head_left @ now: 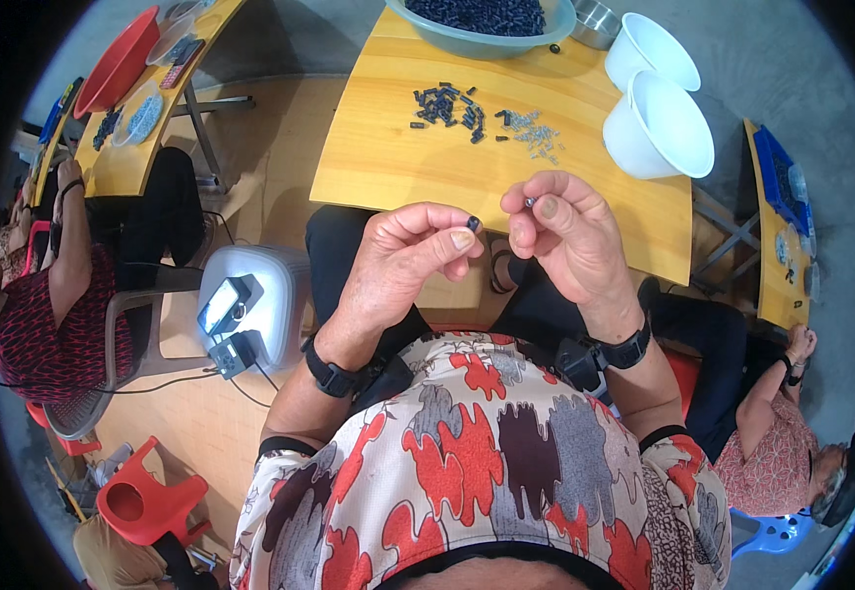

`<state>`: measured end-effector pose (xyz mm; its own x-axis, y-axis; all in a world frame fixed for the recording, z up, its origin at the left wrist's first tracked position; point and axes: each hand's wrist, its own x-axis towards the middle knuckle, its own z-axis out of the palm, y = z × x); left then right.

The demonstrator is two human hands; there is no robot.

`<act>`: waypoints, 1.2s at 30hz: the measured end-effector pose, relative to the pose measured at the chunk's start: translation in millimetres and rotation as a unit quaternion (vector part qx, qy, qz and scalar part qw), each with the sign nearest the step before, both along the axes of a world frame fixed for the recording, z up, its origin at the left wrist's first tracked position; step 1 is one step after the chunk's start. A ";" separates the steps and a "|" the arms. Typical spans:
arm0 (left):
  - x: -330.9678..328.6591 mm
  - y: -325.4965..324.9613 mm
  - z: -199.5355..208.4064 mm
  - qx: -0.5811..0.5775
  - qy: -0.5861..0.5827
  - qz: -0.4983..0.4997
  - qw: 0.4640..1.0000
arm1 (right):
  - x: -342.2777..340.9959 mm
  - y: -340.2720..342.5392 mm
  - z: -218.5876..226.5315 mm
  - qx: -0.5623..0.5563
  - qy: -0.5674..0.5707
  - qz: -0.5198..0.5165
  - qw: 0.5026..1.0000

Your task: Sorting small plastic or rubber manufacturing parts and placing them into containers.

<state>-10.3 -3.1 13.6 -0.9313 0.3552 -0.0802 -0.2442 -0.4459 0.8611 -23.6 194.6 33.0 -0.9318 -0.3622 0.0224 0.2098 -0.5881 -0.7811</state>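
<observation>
Just off the near edge of the yellow wooden table [368,147], my left hand [408,256] pinches a small black cylindrical piece [474,223] between thumb and forefinger. A short gap away, my right hand [570,231] pinches a tiny greyish piece [530,203] at its fingertips; its exact kind is too small to make out. Beyond my hands a loose pile of black cylindrical pieces [439,104] lies on the tabletop. Beside it, to the right, small clear pieces [534,136] are scattered.
A wide basin [423,37] full of dark pieces stands at the table's far edge, near a metal bowl [597,22]. Two white tubs [634,138] sit on the right. Other people work at side tables; a grey stool [250,324] with a device stands to my left.
</observation>
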 end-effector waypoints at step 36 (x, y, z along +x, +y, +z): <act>11.4 -0.6 11.5 -0.051 0.076 -0.026 0.995 | 4.3 -13.3 33.1 0.461 0.347 -0.017 0.817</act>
